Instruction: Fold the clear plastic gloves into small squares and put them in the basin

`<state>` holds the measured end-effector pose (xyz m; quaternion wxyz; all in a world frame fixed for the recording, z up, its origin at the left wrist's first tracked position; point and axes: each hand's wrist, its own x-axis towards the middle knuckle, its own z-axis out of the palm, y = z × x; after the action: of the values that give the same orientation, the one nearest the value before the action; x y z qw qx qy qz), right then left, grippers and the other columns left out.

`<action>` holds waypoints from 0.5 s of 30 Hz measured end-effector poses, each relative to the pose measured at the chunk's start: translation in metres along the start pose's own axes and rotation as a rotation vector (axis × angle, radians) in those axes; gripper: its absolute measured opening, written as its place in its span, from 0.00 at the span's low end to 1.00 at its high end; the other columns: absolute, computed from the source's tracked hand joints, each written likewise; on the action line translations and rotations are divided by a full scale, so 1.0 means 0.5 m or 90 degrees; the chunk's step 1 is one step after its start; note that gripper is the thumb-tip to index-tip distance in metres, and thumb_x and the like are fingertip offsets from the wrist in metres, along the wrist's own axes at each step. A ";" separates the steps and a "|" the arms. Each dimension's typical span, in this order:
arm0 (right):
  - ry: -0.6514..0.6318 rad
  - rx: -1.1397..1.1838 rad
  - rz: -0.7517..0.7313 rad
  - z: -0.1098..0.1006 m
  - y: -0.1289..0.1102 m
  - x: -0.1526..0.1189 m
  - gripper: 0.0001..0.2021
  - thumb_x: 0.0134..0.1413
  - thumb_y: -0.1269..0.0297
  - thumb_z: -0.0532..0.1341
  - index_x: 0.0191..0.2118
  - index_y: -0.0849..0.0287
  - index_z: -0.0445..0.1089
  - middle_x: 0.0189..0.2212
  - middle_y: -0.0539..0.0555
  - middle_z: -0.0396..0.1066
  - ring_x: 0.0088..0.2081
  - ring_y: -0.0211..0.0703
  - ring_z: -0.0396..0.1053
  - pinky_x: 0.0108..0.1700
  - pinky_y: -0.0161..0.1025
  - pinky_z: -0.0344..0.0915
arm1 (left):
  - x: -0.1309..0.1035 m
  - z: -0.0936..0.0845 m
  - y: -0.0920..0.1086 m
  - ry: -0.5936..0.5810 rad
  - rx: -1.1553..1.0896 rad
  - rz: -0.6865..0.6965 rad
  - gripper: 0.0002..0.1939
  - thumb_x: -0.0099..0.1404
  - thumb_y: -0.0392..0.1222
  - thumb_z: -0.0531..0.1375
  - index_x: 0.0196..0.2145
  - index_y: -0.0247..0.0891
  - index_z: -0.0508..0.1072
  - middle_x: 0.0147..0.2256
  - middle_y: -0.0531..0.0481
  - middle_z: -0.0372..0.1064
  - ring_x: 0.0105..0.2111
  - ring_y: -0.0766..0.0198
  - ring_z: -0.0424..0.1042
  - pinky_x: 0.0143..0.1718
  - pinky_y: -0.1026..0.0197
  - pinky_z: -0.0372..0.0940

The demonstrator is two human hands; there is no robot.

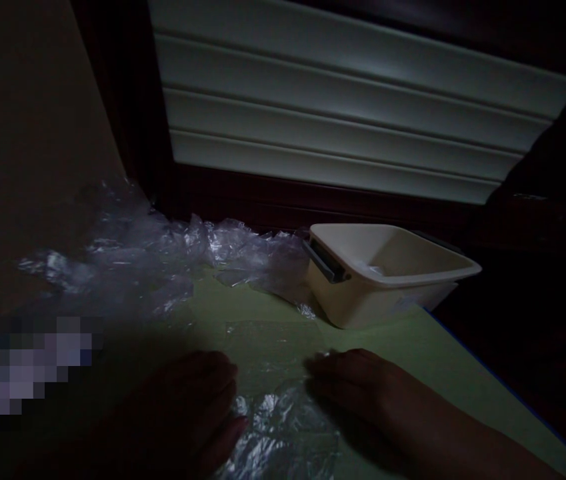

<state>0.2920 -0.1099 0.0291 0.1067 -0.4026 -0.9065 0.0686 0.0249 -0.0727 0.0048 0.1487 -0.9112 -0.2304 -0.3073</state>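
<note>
In the dim head view a clear plastic bag [277,427] lies crinkled on the green tabletop [227,297] between my hands. Its upper part is flatter and smoother than the part near me. My left hand [183,407] is at its left edge, dark, with the thumb apart from the fingers. At the right edge, my right hand [357,380] has its fingers stretched inward, their tips touching or just over the plastic. Both hands seem to lie open; shadow hides the undersides of the fingers.
A heap of crumpled clear plastic bags [147,260] spreads along the back left. Behind the right hand stands a cream plastic bin [353,300] with grey handles. A louvred panel [313,93] in a dark frame rises beyond, and the table's blue edge [493,377] runs along the right.
</note>
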 end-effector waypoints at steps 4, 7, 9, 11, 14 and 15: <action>-0.034 0.057 0.027 -0.020 -0.008 -0.001 0.18 0.50 0.79 0.58 0.46 0.57 0.73 0.47 0.56 0.73 0.47 0.46 0.71 0.50 0.39 0.66 | 0.001 0.005 0.011 -0.030 -0.010 0.012 0.29 0.75 0.40 0.35 0.24 0.39 0.68 0.24 0.51 0.68 0.24 0.63 0.65 0.28 0.60 0.61; -0.035 0.103 0.038 -0.036 -0.019 0.000 0.15 0.52 0.78 0.58 0.42 0.55 0.75 0.44 0.54 0.75 0.43 0.44 0.73 0.47 0.36 0.67 | -0.007 0.012 0.023 0.019 -0.011 0.052 0.28 0.75 0.42 0.38 0.23 0.40 0.68 0.22 0.52 0.67 0.23 0.63 0.64 0.25 0.59 0.59; -0.004 0.115 0.049 -0.036 -0.021 0.003 0.15 0.55 0.77 0.56 0.43 0.55 0.74 0.43 0.55 0.74 0.42 0.44 0.73 0.46 0.37 0.68 | -0.008 0.012 0.023 0.008 -0.016 0.034 0.24 0.74 0.41 0.42 0.23 0.41 0.68 0.23 0.53 0.67 0.23 0.62 0.65 0.26 0.59 0.59; 0.049 0.122 0.087 -0.026 -0.015 0.008 0.14 0.58 0.74 0.54 0.44 0.57 0.73 0.41 0.58 0.73 0.40 0.44 0.72 0.44 0.39 0.69 | -0.005 0.008 0.013 -0.012 -0.025 -0.018 0.21 0.72 0.39 0.44 0.23 0.42 0.67 0.23 0.53 0.67 0.23 0.63 0.65 0.27 0.60 0.61; 0.124 0.132 0.155 0.000 0.006 0.017 0.14 0.61 0.70 0.50 0.46 0.61 0.71 0.40 0.61 0.71 0.38 0.45 0.71 0.41 0.41 0.70 | 0.000 0.007 -0.018 -0.037 -0.043 -0.085 0.17 0.70 0.37 0.45 0.27 0.41 0.68 0.26 0.53 0.69 0.26 0.63 0.68 0.31 0.61 0.64; 0.135 0.129 0.169 0.009 0.014 0.020 0.14 0.62 0.70 0.50 0.47 0.62 0.70 0.41 0.61 0.71 0.39 0.46 0.71 0.42 0.41 0.70 | 0.000 0.011 -0.030 -0.042 -0.054 -0.099 0.15 0.70 0.37 0.45 0.31 0.41 0.69 0.30 0.52 0.71 0.29 0.63 0.69 0.33 0.62 0.65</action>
<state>0.2894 -0.0977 0.0248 0.2313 -0.5106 -0.8179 0.1300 0.0201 -0.0579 0.0027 0.0778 -0.9057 -0.2924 -0.2970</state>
